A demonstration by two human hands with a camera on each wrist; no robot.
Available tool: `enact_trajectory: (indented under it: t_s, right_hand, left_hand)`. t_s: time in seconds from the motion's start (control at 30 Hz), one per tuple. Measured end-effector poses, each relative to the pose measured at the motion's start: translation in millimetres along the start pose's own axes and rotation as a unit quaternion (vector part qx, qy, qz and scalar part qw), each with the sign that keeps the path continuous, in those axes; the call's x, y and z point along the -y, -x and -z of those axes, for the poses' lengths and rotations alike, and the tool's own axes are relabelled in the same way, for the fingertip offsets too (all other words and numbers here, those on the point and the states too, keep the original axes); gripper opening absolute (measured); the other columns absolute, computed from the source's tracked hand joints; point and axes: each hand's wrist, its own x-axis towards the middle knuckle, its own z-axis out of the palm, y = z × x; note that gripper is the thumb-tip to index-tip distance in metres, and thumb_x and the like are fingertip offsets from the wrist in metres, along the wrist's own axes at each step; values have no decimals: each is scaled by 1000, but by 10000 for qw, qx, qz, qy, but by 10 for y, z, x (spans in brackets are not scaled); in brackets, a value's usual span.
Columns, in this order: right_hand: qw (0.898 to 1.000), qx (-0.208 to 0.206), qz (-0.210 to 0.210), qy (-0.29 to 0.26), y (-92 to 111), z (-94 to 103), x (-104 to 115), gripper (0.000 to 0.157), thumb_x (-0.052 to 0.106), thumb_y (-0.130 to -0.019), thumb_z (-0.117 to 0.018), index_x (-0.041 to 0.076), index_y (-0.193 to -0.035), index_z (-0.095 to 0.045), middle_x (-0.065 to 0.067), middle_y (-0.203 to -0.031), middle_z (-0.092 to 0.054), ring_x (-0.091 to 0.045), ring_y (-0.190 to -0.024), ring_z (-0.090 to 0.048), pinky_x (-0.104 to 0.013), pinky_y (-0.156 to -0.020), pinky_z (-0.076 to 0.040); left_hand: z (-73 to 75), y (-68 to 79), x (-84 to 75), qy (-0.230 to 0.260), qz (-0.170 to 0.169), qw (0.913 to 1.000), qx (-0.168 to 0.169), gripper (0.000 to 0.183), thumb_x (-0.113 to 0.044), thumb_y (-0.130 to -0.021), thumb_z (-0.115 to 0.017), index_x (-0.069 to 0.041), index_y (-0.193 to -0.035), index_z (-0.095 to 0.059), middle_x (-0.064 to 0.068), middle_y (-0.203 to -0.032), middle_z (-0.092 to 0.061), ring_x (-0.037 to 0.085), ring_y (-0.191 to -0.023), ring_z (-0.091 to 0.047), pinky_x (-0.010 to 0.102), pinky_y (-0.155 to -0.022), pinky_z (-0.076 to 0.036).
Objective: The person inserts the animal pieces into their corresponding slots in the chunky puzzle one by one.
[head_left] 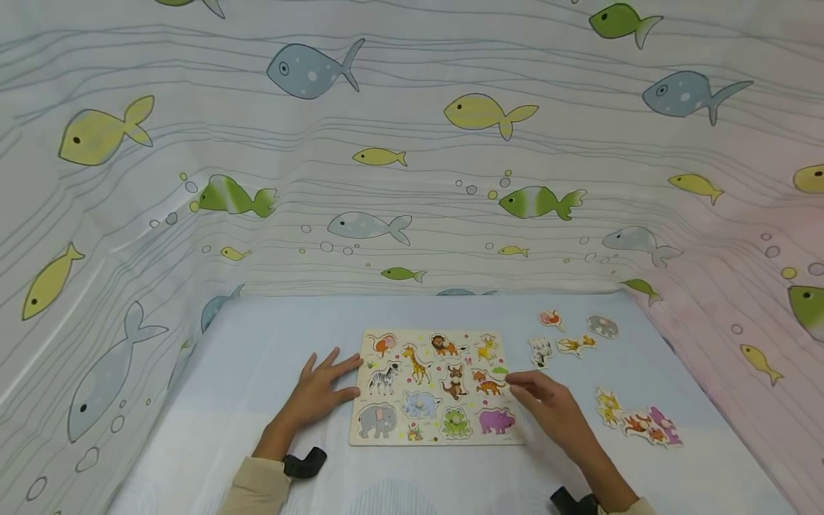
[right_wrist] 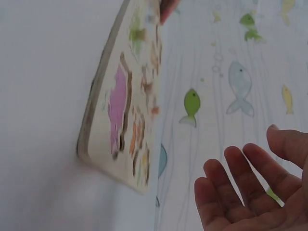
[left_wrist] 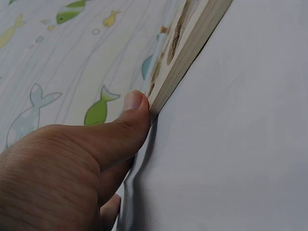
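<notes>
A wooden animal puzzle board lies flat on the table. My left hand has its fingers spread, touching the board's left edge; in the left wrist view its thumb meets that edge. Just off the right edge is my right hand, by the tiger picture. In the right wrist view its fingers are relaxed and slightly bent, with nothing between them and the thumb. The frog piece, seen with a knob in the right wrist view, and the blue elephant piece sit on the board.
Loose pieces lie to the right: a monkey, grey elephant, zebra and giraffe farther back; a yellow animal, tiger and purple hippo nearer. A fish-patterned curtain surrounds the table.
</notes>
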Motion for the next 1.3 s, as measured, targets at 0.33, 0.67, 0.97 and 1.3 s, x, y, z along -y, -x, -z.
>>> enact_trajectory:
  t_s: [0.33,0.67,0.97,1.3]
  right_hand:
    - [9925,-989,-657,276,181,795,-245,36,34,-102,-59,6,-122,-66,6,-114,-73,13,-99,-63,-6,-80,-53]
    - [9675,-1934,-1603,284,464,1465,-566,46,36,-100,-61,5,-133,-62,37,-102,-60,23,-93,-54,1,-72,-48]
    - [9242,-2245,-3088,126,562,1613,-833,59,51,-97,-59,15,-144,-55,39,-101,-56,20,-96,-49,-15,-106,-46]
    - [8949,-2447,-3726,-224,537,1667,-1277,64,53,-95,-62,15,-145,-53,39,-86,-53,-21,-133,-46,-52,-119,-36]
  left_hand:
    - [6,-10,-27,-27,60,9999,115,63,-45,-86,-74,-23,-142,-57,0,-150,-53,39,-152,-26,62,-124,1]
    - [11,-9,-39,-22,48,9999,91,62,-45,-86,-74,-23,-142,-57,-1,-150,-53,38,-151,-27,62,-124,1]
    - [22,-5,-25,-106,24,9999,74,62,-43,-86,-74,-23,-142,-58,0,-150,-53,39,-151,-27,62,-124,0]
    - [15,3,-44,19,113,9999,108,62,-43,-86,-75,-22,-142,-58,1,-150,-53,39,-151,-26,61,-124,2]
